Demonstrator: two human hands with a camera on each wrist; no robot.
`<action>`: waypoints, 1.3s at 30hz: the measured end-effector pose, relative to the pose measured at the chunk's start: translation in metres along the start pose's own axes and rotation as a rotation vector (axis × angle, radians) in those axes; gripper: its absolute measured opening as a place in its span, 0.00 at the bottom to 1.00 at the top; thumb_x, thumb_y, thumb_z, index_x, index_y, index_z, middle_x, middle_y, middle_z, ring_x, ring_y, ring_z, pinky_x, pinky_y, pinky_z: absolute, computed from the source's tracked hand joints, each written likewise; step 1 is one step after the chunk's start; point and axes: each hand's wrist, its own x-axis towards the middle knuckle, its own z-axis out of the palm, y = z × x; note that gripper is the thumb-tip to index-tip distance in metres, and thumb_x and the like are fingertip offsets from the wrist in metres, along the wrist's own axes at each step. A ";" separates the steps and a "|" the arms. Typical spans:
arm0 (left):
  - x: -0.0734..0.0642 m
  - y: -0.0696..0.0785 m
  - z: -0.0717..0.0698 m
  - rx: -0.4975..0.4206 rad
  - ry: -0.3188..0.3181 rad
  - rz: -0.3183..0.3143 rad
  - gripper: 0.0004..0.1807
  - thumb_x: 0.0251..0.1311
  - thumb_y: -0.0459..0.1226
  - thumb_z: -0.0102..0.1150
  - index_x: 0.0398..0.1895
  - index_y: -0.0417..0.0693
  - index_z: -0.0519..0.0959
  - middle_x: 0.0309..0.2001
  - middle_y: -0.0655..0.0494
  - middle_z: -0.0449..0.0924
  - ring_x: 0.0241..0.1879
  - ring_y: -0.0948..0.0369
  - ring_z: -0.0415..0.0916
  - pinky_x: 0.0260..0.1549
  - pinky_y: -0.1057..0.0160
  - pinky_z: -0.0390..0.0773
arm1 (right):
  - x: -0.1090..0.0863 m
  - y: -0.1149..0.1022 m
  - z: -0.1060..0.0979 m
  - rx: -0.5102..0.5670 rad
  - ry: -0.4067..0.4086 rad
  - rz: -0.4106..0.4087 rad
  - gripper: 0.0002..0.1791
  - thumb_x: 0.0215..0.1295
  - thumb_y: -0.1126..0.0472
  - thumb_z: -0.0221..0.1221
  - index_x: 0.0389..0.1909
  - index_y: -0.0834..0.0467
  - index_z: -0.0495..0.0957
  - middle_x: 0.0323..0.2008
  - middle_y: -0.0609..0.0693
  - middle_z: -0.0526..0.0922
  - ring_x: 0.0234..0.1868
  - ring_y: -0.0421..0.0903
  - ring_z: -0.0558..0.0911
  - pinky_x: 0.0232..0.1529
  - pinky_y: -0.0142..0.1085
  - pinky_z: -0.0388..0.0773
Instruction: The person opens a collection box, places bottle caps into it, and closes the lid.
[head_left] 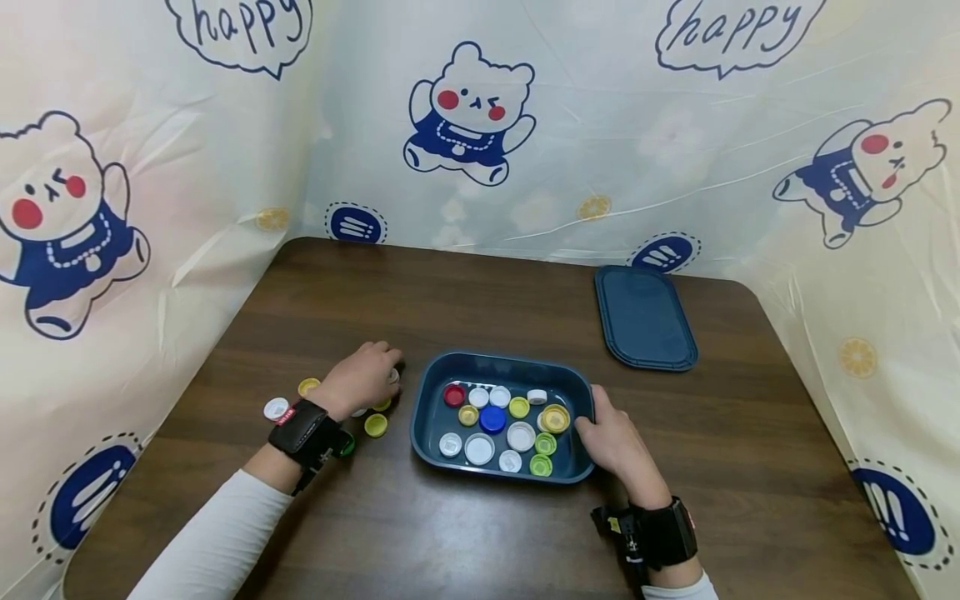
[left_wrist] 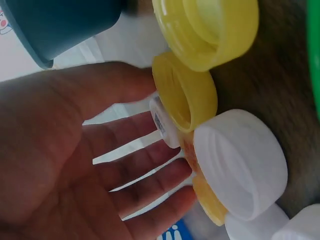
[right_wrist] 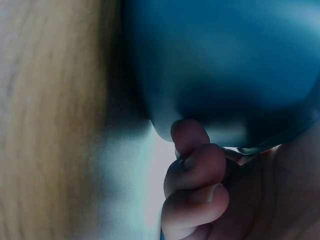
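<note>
The work looks past its middle: more bottle caps show inside the blue plastic container (head_left: 430, 417) than beside it on the table (head_left: 450, 533). The container stands upright near the middle of the table, its caps spread loosely over the bottom.

Inside it I count fifteen: one red cap (head_left: 453, 396), one blue cap (head_left: 492, 419), eight white caps (head_left: 479, 450), three yellow caps (head_left: 555, 419), one of them greenish, and two green caps (head_left: 541, 465). One of the white caps is partly covered by the large yellow cap at the right end.

What is left lies to the left of the container, around and under the left hand (head_left: 360, 383). At least seven show there from the head: three loose white caps (head_left: 276, 408), three loose yellow caps (head_left: 376, 426) and one loose green cap (head_left: 347, 444). The hand and wrist may hide others, so this count is a minimum.

The left hand's fingers are spread and nearly straight, reaching among the caps, with the thumb at a yellow cap's rim; no firm hold shows. The right hand (head_left: 617, 433) grips the container's right end, fingers curled against the outer wall.

One flat blue lid (head_left: 647, 318), as I judge it, lies well apart at the far right.
</note>
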 end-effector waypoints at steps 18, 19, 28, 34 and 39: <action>-0.003 0.037 -0.031 -0.068 0.122 0.110 0.11 0.63 0.32 0.64 0.47 0.40 0.84 0.41 0.50 0.79 0.39 0.56 0.76 0.42 0.56 0.84 | -0.001 -0.002 -0.003 0.001 -0.012 0.009 0.29 0.74 0.58 0.47 0.74 0.53 0.56 0.61 0.66 0.77 0.45 0.54 0.81 0.41 0.45 0.77; -0.005 0.042 -0.034 -0.061 0.129 0.121 0.10 0.63 0.32 0.64 0.47 0.40 0.84 0.41 0.50 0.79 0.39 0.56 0.76 0.41 0.57 0.84 | -0.001 -0.002 -0.003 0.001 -0.012 0.011 0.29 0.74 0.58 0.47 0.74 0.53 0.56 0.61 0.65 0.77 0.45 0.54 0.81 0.41 0.45 0.77; -0.015 0.075 -0.045 -0.013 0.127 0.289 0.16 0.60 0.36 0.71 0.50 0.42 0.84 0.43 0.50 0.80 0.42 0.58 0.76 0.45 0.59 0.85 | 0.000 -0.002 -0.002 0.001 -0.011 0.021 0.29 0.74 0.57 0.47 0.74 0.53 0.56 0.61 0.66 0.77 0.46 0.55 0.81 0.40 0.44 0.77; -0.014 0.081 -0.037 -0.007 0.046 0.355 0.16 0.59 0.36 0.72 0.50 0.45 0.85 0.44 0.52 0.81 0.43 0.59 0.76 0.46 0.61 0.84 | 0.001 -0.001 -0.001 0.004 -0.013 0.014 0.29 0.74 0.57 0.47 0.74 0.53 0.56 0.61 0.65 0.77 0.45 0.54 0.81 0.41 0.44 0.77; -0.014 0.085 -0.029 0.009 -0.010 0.372 0.16 0.60 0.36 0.71 0.51 0.45 0.85 0.43 0.52 0.81 0.41 0.59 0.76 0.46 0.60 0.84 | 0.001 -0.001 -0.001 0.006 -0.011 0.013 0.29 0.74 0.58 0.47 0.74 0.53 0.56 0.60 0.65 0.77 0.44 0.54 0.80 0.39 0.43 0.76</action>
